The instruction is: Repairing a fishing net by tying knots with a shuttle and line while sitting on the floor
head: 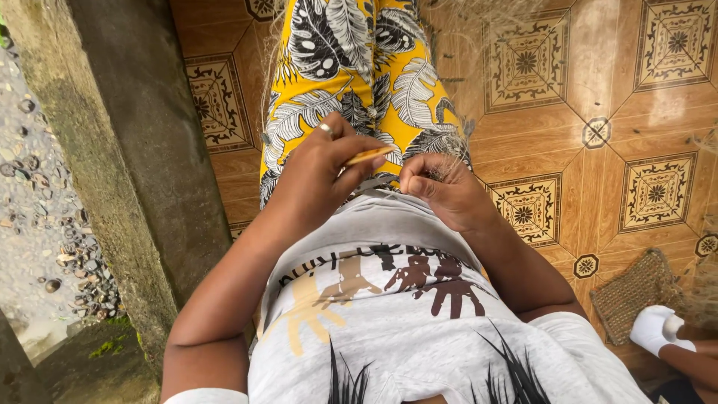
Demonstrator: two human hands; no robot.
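Grey printed shirt (pixel 419 329) is filling the near view. Left hand (pixel 318 176) is pinching one flat yellowish stick (pixel 369 155), long axis pointing right toward the right hand (pixel 441 191), which is curling shut on a tuft of fibres (pixel 441 170). Two hands nearly touching, over the yellow leaf-print lap (pixel 351 67).

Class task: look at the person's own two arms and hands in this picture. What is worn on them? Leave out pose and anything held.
Both arms are bare from the short white sleeves of a grey printed T-shirt down to the hands. The left hand wears a pale, shiny ring on one finger. The right hand shows no ring, glove or watch in this view.
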